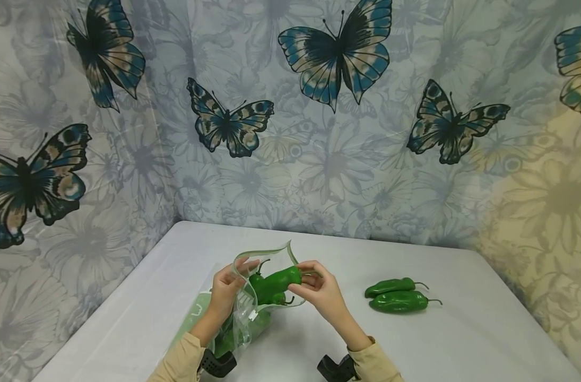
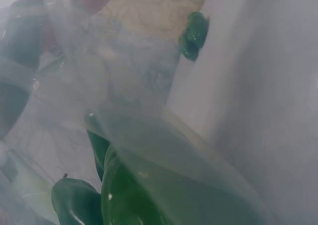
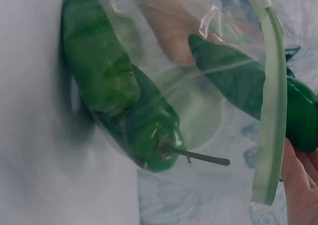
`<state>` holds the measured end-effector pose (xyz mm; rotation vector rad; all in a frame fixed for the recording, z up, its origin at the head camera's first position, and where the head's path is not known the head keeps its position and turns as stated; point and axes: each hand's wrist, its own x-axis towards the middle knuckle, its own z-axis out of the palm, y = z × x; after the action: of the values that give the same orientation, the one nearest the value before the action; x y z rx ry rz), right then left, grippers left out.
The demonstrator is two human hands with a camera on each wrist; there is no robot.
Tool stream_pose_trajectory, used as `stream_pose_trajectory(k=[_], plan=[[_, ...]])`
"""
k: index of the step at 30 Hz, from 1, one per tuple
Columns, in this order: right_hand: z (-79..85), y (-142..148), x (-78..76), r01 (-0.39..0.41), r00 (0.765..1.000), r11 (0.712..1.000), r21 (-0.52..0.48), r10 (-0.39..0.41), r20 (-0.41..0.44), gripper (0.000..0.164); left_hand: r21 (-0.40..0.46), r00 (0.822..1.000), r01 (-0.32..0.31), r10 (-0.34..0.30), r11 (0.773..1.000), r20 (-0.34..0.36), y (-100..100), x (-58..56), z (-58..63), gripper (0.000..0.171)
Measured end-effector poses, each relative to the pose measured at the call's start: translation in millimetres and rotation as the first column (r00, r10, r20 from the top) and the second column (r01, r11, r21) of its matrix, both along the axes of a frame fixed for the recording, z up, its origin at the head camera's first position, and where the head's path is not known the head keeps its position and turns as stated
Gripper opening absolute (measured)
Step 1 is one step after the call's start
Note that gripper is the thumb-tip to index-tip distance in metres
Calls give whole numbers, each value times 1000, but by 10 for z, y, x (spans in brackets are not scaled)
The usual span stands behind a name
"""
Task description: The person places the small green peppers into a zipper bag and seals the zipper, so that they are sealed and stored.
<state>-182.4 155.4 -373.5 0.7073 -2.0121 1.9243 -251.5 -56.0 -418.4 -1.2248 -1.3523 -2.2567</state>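
A clear zip bag [image 1: 244, 313] with a pale green zip strip [image 3: 272, 111] stands with its mouth spread. Several green peppers [image 3: 102, 56] lie inside it, one with its stem toward the mouth. My left hand [image 1: 225, 291] grips the bag's rim on the left. At the mouth, my right hand [image 1: 322, 291] pinches the thick end of another green pepper [image 1: 278, 281]. Its pointed end is inside the bag, seen through the plastic in the right wrist view, while its thick end sticks out past the zip. Plastic blurs much of the left wrist view.
Two more green peppers, a rear one [image 1: 389, 287] and a front one [image 1: 399, 302], lie side by side on the white table [image 1: 462, 339] to the right. A wall cloth [image 1: 333, 175] with butterflies and flowers rises behind the table.
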Motion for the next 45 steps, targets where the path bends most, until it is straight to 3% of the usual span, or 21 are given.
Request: stream_pose_trajectory(k=[16,24,28,34,45], plan=[[-64,-47,18,-47,999,996,78,48,-9,36,19,1000,-10,11,1000,-27,3,-4,-3,21],[145,-90,159,-14,996,986,164,-1,85,36,20,1000,6,-6,1000,-15,0,8,7,15],[182,-93,184,-16,990,979,202,-13,140,36,-6,1000,-12,12,1000,-13,-3,17,18,6],[195,-91,193,-33,989,970,239,-3,150,34,-14,1000,-24,24,1000,-11,-8,26,24,9],[236,-134,219,81,988,952,295,-115,99,31,-8,1000,-23,23,1000,19,-10,17,8,11]])
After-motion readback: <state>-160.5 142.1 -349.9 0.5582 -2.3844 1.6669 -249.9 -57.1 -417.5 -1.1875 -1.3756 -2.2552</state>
